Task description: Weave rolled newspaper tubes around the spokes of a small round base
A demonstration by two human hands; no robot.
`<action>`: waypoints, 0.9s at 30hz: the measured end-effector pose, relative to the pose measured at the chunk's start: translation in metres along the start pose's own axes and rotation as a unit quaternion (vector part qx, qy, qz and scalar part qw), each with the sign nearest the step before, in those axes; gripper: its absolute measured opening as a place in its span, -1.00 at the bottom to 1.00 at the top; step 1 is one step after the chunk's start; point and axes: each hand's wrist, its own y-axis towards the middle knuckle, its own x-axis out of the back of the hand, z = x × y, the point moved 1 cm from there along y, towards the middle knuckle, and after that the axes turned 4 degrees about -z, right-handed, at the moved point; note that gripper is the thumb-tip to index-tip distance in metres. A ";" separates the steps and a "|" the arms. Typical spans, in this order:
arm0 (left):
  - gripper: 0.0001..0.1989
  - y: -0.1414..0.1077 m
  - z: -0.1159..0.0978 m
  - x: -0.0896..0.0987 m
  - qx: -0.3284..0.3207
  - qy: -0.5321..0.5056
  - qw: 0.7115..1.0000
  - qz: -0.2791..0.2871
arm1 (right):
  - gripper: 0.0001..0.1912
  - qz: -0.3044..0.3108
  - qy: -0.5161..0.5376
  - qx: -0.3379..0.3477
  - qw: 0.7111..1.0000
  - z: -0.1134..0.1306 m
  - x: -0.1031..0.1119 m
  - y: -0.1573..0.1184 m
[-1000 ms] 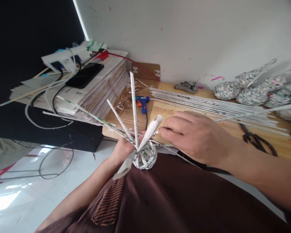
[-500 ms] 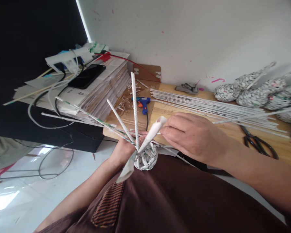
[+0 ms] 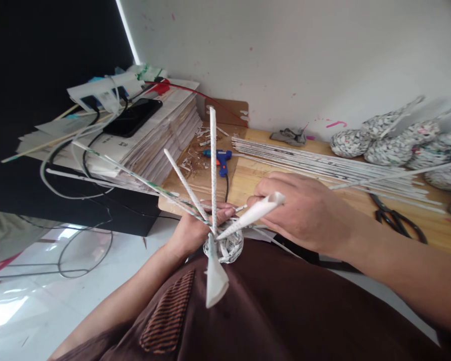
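A small round woven paper piece [image 3: 231, 249] sits close to the brown-clad body. My left hand [image 3: 191, 229] grips it from the left, fingers wrapped behind and thumb on its upper side. Several rolled paper tubes fan out of it: an upright one [image 3: 213, 160], others to the left, a wide-ended tube [image 3: 253, 215] leaning right and a flared one [image 3: 216, 283] hanging toward me. My right hand [image 3: 298, 208] is closed on a paper tube [image 3: 398, 175] that runs from the weave out to the right; its fingertips are partly hidden behind the wide-ended tube.
On the wooden table [image 3: 255, 173] lie a bundle of paper tubes [image 3: 323, 163], black scissors [image 3: 398, 220] and a blue glue gun [image 3: 222, 161]. Finished woven pieces [image 3: 385, 145] stand right. A paper stack [image 3: 173, 130] at left carries a phone [image 3: 133, 118] and cables.
The wide-ended tube has tipped right, now in front of my right hand. The flared tube has swung right and downward. My left hand's thumb shows more on the weave.
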 end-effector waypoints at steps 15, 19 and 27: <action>-0.68 0.000 0.014 0.004 0.012 -0.016 0.999 -0.036 | -0.72 0.004 0.005 -0.004 1.000 0.002 0.000 0.000; -0.67 0.000 0.015 0.004 0.019 -0.012 0.999 -0.023 | -0.72 0.004 0.000 -0.011 1.000 0.002 0.001 -0.001; -0.68 0.003 0.018 0.001 0.053 -0.092 0.994 -0.025 | -0.73 -0.012 0.049 -0.047 0.998 0.000 -0.001 -0.003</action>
